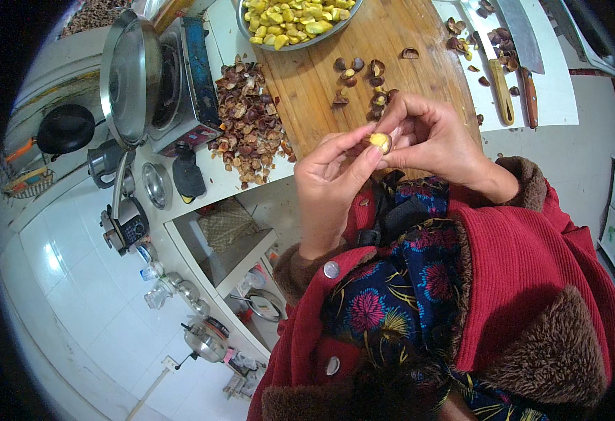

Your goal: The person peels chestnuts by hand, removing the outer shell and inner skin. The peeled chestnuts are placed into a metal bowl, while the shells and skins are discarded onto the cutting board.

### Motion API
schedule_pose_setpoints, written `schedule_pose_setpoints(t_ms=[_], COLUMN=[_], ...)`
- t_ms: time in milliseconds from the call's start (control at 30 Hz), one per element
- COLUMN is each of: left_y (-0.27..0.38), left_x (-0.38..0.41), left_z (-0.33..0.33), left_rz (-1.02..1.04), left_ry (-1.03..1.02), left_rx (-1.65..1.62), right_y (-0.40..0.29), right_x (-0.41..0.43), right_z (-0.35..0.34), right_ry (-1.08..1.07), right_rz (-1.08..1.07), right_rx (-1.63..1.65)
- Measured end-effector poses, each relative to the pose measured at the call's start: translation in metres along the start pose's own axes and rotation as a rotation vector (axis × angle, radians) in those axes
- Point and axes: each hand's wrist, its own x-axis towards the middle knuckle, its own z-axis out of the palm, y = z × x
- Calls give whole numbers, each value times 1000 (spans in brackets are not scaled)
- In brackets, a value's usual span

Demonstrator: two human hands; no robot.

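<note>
Both hands meet over the near edge of a wooden board (307, 100). My left hand (334, 176) pinches a partly shelled chestnut (380, 141) between thumb and fingers; its yellow flesh shows beside dark brown shell. My right hand (428, 139) touches the same chestnut from the other side, its fingertips curled at the shell and partly hidden. Just beyond the hands, several chestnuts and shell pieces (376, 68) lie on the board. A metal bowl (286, 49) at the board's far side is heaped with peeled yellow chestnuts (281, 23).
Left of the board is a pile of brown shells (242, 116). A knife with a yellow handle (501, 92) and a cleaver (528, 97) lie on a white surface at the right, among shell bits. A steel pan (131, 79) leans by a stove (186, 89).
</note>
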Motion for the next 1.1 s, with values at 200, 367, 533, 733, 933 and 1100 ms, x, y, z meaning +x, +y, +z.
schedule_pose_setpoints(t_ms=[200, 367, 533, 733, 933, 1100], left_y=[7, 6, 5, 2, -4, -6], left_x=[-2, -2, -2, -1, -3, -4], left_z=[2, 0, 1, 1, -1, 0], left_rz=[-31, -54, -36, -55, -8, -74], left_ry=[-37, -32, -18, 10, 23, 101], left_rx=[-22, -21, -20, -47, 13, -126], right_y=[-2, -1, 1, 4, 6, 4], right_x=[0, -1, -1, 0, 0, 2], right_z=[2, 3, 4, 4, 3, 3], right_ry=[-9, -20, -8, -2, -19, -9], right_rz=[24, 46, 23, 31, 84, 171], right_rx=[39, 9, -2, 16, 68, 367])
